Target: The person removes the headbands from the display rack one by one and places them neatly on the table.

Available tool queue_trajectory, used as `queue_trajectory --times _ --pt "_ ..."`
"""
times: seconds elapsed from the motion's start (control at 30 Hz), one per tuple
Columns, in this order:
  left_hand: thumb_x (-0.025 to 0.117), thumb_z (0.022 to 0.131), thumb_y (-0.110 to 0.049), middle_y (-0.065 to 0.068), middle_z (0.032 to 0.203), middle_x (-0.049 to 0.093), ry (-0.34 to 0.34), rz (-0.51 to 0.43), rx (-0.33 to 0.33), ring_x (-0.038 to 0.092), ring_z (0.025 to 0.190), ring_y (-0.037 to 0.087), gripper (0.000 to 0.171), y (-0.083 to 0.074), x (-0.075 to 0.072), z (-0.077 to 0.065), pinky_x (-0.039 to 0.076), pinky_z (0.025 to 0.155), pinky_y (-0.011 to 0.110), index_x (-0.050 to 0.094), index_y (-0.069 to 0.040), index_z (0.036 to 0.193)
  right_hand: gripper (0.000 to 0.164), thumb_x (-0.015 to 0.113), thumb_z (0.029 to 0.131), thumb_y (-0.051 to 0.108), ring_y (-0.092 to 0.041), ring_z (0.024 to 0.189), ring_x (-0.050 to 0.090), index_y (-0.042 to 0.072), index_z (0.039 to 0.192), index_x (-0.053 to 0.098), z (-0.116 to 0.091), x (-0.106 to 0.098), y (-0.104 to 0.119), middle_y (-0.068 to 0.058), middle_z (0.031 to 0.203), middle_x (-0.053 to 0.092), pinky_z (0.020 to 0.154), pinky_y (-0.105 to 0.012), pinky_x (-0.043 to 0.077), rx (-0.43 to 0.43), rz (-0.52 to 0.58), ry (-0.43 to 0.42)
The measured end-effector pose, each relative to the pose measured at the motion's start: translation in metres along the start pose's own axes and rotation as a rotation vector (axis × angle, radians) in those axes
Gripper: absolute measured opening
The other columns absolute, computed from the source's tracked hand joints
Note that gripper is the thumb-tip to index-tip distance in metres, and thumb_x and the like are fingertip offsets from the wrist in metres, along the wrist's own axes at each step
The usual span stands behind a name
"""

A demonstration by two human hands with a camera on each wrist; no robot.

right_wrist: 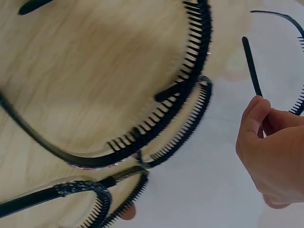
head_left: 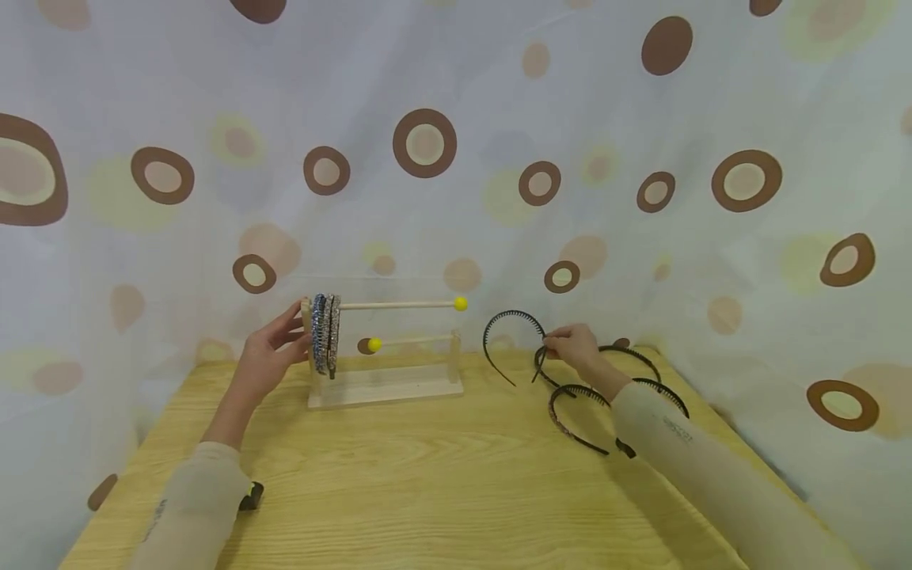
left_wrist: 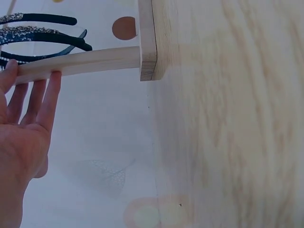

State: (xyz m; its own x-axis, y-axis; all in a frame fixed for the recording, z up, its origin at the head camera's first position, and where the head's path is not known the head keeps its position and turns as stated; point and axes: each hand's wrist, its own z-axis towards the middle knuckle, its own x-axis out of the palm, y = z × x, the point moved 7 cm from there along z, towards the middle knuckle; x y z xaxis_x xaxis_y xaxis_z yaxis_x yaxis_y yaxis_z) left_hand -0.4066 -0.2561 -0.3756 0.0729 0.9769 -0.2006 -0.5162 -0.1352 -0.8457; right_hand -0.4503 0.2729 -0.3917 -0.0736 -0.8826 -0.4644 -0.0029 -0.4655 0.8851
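Observation:
A wooden stand (head_left: 388,393) with two dowels tipped by yellow balls stands at the table's back left. Several glittery headbands (head_left: 325,336) hang on its upper dowel (head_left: 399,305), against the upright. My left hand (head_left: 262,360) holds that upright post (left_wrist: 95,61) between thumb and fingers. Right of the stand, my right hand (head_left: 572,348) pinches a thin black toothed headband (head_left: 511,313) by one arm, lifted off the table. In the right wrist view, thumb and fingertips of the right hand (right_wrist: 273,147) close on the band near its end (right_wrist: 251,66).
Several more black toothed headbands lie on the table under and around my right forearm, among them a front one (head_left: 570,427) and a rear one (head_left: 634,352). The wooden table (head_left: 399,491) meets a dotted curtain (head_left: 456,222) behind and at both sides.

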Motion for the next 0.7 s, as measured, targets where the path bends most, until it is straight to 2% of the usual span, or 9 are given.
queue_trajectory --times 0.1,0.27,0.37,0.53,0.7 --pt "0.066 0.102 -0.015 0.029 0.146 0.048 -0.005 -0.008 -0.010 0.060 0.113 0.008 0.066 0.002 0.000 -0.001 0.058 0.089 0.045 0.035 -0.021 0.160 0.033 0.058 0.104 0.004 -0.030 0.096 0.071 -0.018 0.129 0.059 0.005 0.005 -0.011 -0.034 0.125 0.060 0.089 -0.038 0.061 0.034 0.017 0.019" --pt "0.066 0.102 -0.015 0.027 0.146 0.048 -0.005 0.001 -0.018 0.060 0.113 0.008 0.067 0.004 -0.001 -0.003 0.059 0.088 0.042 0.035 -0.022 0.161 0.032 0.059 0.103 0.003 -0.039 0.101 0.069 -0.018 0.128 0.060 0.009 0.014 -0.023 -0.029 0.116 0.065 0.095 -0.049 0.057 0.029 -0.053 0.032" --pt "0.067 0.101 -0.016 0.026 0.146 0.049 -0.006 0.004 -0.018 0.060 0.113 0.009 0.067 0.004 -0.001 -0.001 0.060 0.086 0.039 0.035 -0.023 0.160 0.031 0.059 0.103 0.004 -0.043 0.102 0.068 -0.018 0.125 0.062 0.009 0.019 -0.023 -0.029 0.109 0.068 0.094 -0.051 0.057 -0.032 -0.138 0.039" --pt "0.067 0.101 -0.017 0.026 0.146 0.049 -0.003 0.004 -0.014 0.060 0.114 0.011 0.067 0.003 -0.001 0.002 0.061 0.085 0.038 0.036 -0.023 0.160 0.029 0.058 0.102 0.001 -0.045 0.094 0.068 -0.019 0.122 0.064 0.009 0.024 -0.020 -0.030 0.099 0.070 0.086 -0.049 0.060 -0.141 -0.241 0.060" --pt "0.067 0.101 -0.017 0.025 0.146 0.049 -0.005 0.003 -0.019 0.060 0.115 0.011 0.067 0.004 -0.002 0.003 0.061 0.086 0.037 0.036 -0.024 0.160 0.025 0.060 0.102 0.003 -0.032 0.082 0.070 -0.014 0.118 0.069 0.013 0.030 -0.025 -0.024 0.097 0.072 0.076 -0.043 0.061 -0.151 -0.345 0.073"
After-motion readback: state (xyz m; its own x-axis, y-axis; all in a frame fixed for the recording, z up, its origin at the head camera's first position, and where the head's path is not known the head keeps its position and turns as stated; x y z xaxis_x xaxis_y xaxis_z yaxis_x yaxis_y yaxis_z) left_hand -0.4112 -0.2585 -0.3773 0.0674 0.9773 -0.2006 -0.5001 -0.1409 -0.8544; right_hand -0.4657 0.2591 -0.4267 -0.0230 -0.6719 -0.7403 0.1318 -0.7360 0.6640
